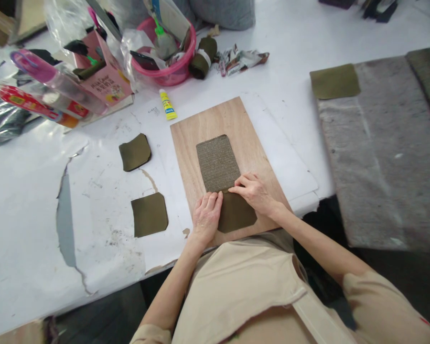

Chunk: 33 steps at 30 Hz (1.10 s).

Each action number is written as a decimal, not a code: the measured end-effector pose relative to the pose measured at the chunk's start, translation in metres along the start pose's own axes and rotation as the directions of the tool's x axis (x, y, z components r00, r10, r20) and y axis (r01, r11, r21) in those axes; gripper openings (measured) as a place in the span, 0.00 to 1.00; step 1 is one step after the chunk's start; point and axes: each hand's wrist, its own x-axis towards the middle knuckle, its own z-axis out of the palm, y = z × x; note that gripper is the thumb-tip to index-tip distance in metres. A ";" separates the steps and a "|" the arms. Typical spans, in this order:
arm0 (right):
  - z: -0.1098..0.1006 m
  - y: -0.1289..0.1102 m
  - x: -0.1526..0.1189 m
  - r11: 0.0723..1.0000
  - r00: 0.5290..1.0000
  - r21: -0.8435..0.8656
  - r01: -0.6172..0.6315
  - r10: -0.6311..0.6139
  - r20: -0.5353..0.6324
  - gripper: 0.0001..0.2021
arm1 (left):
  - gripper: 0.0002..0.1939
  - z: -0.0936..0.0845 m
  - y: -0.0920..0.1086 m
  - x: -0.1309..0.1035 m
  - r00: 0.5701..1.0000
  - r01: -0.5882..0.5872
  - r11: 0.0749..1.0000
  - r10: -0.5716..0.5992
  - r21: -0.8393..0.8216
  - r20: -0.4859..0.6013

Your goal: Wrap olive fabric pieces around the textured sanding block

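Observation:
On the wooden board (186, 134) lies a fabric piece with a ribbed, speckled grey-brown panel (218, 162) above a smooth olive panel (238, 215). My left hand (206, 217) rests at the left end of the line where the panels meet, its fingers drawn together and fingertips at the edge. From the right, my right hand (252, 191) pinches that same edge between thumb and forefinger. The fingertips of both hands are a short gap apart. What lies beneath my left fingers is hidden.
Two stacks of cut olive pieces, an upper one (135, 153) and a lower one (149, 215), lie left of the board. Beyond it are a yellow glue tube (168, 105) and a pink basket (165, 75). A grey padded surface (372, 157) stands at right, bearing an olive piece (335, 81).

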 end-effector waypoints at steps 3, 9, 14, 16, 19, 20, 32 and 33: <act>-0.004 0.003 0.000 1.000 1.000 0.000 0.001 -0.001 0.004 0.10 | 0.22 -0.003 -0.001 0.003 1.000 -0.020 1.000 0.020 0.010 0.021; -0.009 0.011 -0.002 0.999 1.000 0.040 0.012 -0.012 -0.002 0.10 | 0.25 -0.007 -0.004 0.007 0.996 -0.059 0.998 0.058 0.026 0.064; -0.009 0.014 -0.004 0.997 1.000 0.074 0.013 -0.013 0.003 0.11 | 0.25 -0.010 -0.002 0.011 0.988 -0.103 0.995 0.101 0.009 0.113; -0.011 0.015 -0.004 0.997 1.000 0.071 0.013 -0.014 0.010 0.12 | 0.26 -0.011 -0.002 0.012 0.986 -0.103 0.995 0.101 0.010 0.132; -0.013 0.017 -0.006 0.998 1.000 0.060 0.021 -0.021 0.014 0.13 | 0.27 -0.011 -0.002 0.014 0.985 -0.106 0.994 0.104 0.007 0.141; -0.013 0.018 -0.006 0.998 1.000 0.058 0.025 -0.025 0.014 0.13 | 0.27 -0.011 -0.002 0.014 0.985 -0.108 0.994 0.106 0.009 0.139; -0.015 0.021 -0.009 0.998 0.999 0.061 0.033 -0.033 0.002 0.13 | 0.27 -0.009 -0.001 0.022 0.981 -0.145 0.989 0.143 0.006 0.128; -0.015 0.022 -0.010 0.998 0.999 0.059 0.034 -0.034 -0.001 0.13 | 0.27 -0.009 0.000 0.023 0.980 -0.152 0.988 0.151 0.002 0.131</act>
